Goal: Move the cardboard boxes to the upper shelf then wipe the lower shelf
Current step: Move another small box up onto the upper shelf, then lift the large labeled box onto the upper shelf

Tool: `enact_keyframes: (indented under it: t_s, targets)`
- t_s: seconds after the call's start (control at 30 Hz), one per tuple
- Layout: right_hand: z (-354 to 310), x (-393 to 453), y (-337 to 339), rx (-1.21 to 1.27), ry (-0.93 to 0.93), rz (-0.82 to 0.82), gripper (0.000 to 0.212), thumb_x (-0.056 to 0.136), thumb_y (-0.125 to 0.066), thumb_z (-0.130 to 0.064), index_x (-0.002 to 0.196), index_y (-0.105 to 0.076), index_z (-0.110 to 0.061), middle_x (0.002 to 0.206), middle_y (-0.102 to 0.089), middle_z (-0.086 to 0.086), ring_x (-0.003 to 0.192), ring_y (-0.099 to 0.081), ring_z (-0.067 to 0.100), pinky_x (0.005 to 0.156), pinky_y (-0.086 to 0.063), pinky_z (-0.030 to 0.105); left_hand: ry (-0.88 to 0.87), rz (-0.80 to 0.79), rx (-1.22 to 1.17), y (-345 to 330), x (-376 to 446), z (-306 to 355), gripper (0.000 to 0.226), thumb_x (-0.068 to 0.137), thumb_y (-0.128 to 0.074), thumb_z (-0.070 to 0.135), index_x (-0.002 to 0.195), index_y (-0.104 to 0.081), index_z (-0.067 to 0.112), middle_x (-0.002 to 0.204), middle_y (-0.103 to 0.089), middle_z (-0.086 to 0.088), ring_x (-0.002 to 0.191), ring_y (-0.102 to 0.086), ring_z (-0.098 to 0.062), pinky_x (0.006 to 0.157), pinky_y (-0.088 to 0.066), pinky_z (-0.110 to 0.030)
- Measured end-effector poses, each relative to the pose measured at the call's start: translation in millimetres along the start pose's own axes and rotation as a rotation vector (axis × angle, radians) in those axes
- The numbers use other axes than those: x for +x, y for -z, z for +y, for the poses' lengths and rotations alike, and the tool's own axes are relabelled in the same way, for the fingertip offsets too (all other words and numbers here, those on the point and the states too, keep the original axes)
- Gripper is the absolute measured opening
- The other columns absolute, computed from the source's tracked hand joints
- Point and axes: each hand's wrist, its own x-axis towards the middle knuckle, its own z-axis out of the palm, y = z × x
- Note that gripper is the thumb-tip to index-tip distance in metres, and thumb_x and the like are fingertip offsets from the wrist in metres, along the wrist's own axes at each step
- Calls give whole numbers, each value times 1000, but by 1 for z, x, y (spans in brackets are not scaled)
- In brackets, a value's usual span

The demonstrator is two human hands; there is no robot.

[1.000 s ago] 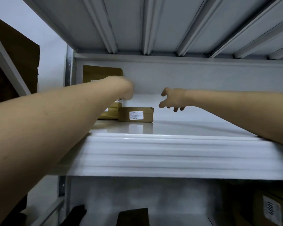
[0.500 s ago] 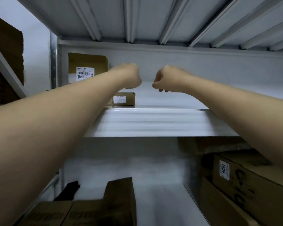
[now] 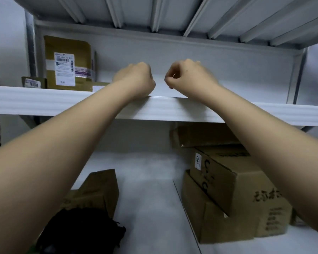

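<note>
Cardboard boxes are split between two levels, taking the upper shelf [image 3: 44,101] as the landmark: a tall labelled box [image 3: 68,61] stands on it at its far left, with a small flat box [image 3: 33,82] just beside that one nearer the post, while under it, on the lower shelf [image 3: 151,198], a stack of large boxes [image 3: 233,195] sits to the right and a smaller box [image 3: 97,191] to the left, beside a dark bundle [image 3: 81,233]. Both hands hover above the front lip of the upper shelf near its middle; the left hand [image 3: 136,79] and the right hand [image 3: 189,77] are each curled into a loose fist and appear to hold nothing. My reading is that the moving step is only partly done, since several boxes remain below. The next move would call for lowering both arms beneath the upper shelf and taking hold of one of the boxes there, probably the top of the right-hand stack, with a hand at each side. What the dark bundle is I cannot tell; it may be a cloth. The forearms cover part of the lower boxes, the fingertips are tucked from view, and the box print is too blurred to read.
</note>
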Motion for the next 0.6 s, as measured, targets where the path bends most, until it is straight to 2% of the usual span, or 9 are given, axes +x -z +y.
enact_keyframes:
  t_s: [0.1,0.23,0.37,0.5,0.6]
  targets:
    - [15,-26,10,14,20,89,21,86,-49,-28,96,-67,-29,99,-69,-8,95,-61,20,72,-45,29,-13,118,23,-3,-25,22,25,91,-42,22,108,-60,21,113,-64,-7,103,-56,-35,73,-38,-33]
    - [32,-60,15,20,59,258,20,87,-48,-30,96,-65,-27,93,-67,-10,89,-60,16,67,-43,29,-112,264,26,-13,-55,42,23,91,-43,24,105,-60,17,109,-62,-8,103,-54,-33,74,-38,-36]
    - [47,-94,8,62,120,388,16,89,-48,-27,94,-63,-24,91,-62,-12,91,-56,12,71,-42,29,-228,443,-11,-33,-86,54,21,92,-44,25,100,-60,13,102,-56,-9,99,-50,-31,71,-38,-38]
    - [57,-122,-8,88,121,525,15,88,-50,-22,90,-65,-19,86,-62,-8,85,-56,15,67,-42,29,-330,452,-65,-67,-110,57,20,92,-47,24,97,-61,10,96,-56,-10,87,-54,-31,61,-37,-38]
    - [65,-136,-24,61,80,498,14,87,-52,-22,90,-65,-18,86,-63,-6,84,-56,16,67,-40,27,-301,380,-138,-90,-121,58,19,93,-48,25,98,-60,12,95,-58,-7,86,-56,-28,61,-40,-37]
